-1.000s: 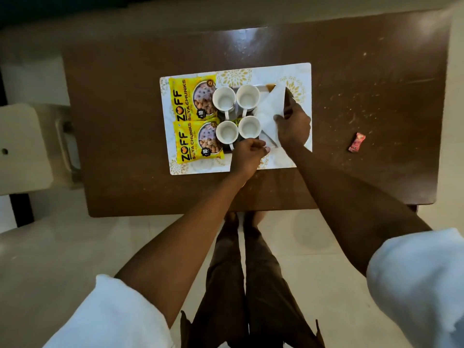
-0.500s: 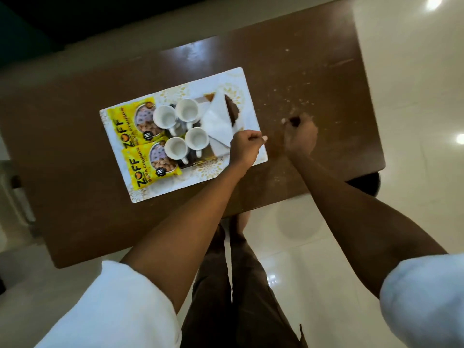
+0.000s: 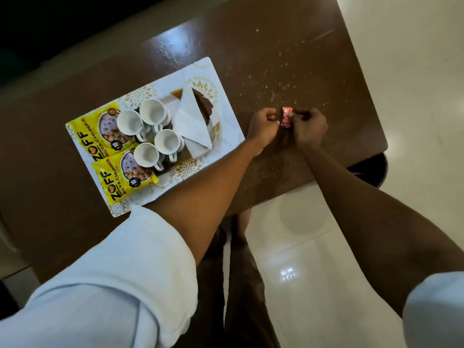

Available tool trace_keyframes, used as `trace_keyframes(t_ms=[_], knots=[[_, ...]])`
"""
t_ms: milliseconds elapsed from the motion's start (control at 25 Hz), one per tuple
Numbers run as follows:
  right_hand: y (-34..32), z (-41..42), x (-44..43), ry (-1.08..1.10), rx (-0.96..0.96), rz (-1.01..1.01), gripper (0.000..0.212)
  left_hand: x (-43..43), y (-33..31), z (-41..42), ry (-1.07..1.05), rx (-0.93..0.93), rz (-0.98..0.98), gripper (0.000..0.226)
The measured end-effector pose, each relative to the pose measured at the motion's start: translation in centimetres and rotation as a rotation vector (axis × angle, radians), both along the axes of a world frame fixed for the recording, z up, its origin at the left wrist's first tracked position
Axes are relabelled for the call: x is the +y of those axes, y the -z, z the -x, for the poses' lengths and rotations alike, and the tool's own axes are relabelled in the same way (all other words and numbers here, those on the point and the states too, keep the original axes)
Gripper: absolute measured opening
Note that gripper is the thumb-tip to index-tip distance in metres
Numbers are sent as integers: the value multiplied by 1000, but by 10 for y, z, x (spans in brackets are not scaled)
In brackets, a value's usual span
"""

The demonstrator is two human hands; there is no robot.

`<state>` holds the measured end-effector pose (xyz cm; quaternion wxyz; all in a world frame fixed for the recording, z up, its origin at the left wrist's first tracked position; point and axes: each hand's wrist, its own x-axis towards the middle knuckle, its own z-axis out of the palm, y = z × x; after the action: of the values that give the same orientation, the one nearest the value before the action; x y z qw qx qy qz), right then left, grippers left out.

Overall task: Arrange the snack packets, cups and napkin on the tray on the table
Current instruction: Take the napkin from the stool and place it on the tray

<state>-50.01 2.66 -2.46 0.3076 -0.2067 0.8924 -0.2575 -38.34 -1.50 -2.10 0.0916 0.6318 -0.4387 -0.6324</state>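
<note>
Head camera, looking steeply down over a glossy dark brown wooden table (image 3: 288, 59) speckled with pale crumbs or scuffs.

At the table's right, a small red packet (image 3: 287, 117) of shiny, crinkled wrapper sits between both hands. Its long axis points away from the person. The left hand (image 3: 263, 124) is curled at its left edge and the right hand (image 3: 310, 128) is curled at its right edge. Each seems to pinch the wrapper between thumb and fingertips, though the contact is small and partly hidden. Whether the packet is lifted or on the wood cannot be told.

The flat rectangular tray (image 3: 227, 126), white with gold floral medallions, lies to the left of the hands, set at a slant, its right edge just beside the left wrist. The left hand is the nearer one to it, so a move onto the tray would likely travel leftward.

On the tray:
- 2 yellow snack packets (image 3: 93, 133), glossy plastic, lie along the left side, one overlapping the other.
- 4 white cups (image 3: 129, 123), smooth, handled and empty, stand upright in a close 2-by-2 cluster.
- A white napkin (image 3: 192, 121), folded to a triangle, lies right of the cups.
- A dark brown ridged item (image 3: 204, 106) shows partly under the napkin; what it is cannot be told.

A bare strip of tray remains right of the napkin.
</note>
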Motion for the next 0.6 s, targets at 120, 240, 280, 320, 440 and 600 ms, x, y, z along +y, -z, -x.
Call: trace_keyframes(t_ms=[120, 240, 280, 320, 440, 600], knots=[[4, -4, -9, -55, 25, 1, 23, -4, 6, 8, 42, 37, 10, 40], [5, -10, -14, -73, 17, -1, 25, -3, 4, 6, 51, 23, 10, 39], [5, -13, -15, -88, 3, 2, 25, -2, 3, 2, 51, 3, 27, 38], [6, -19, -18, -112, -11, 3, 25, -2, 1, -3, 49, -18, 48, 38], [6, -41, -31, -187, -34, 12, 27, -4, -1, -24, -3, -58, 97, 38], [6, -79, -49, -285, -75, 60, 28, -4, -7, -57, -134, -70, 178, 35]])
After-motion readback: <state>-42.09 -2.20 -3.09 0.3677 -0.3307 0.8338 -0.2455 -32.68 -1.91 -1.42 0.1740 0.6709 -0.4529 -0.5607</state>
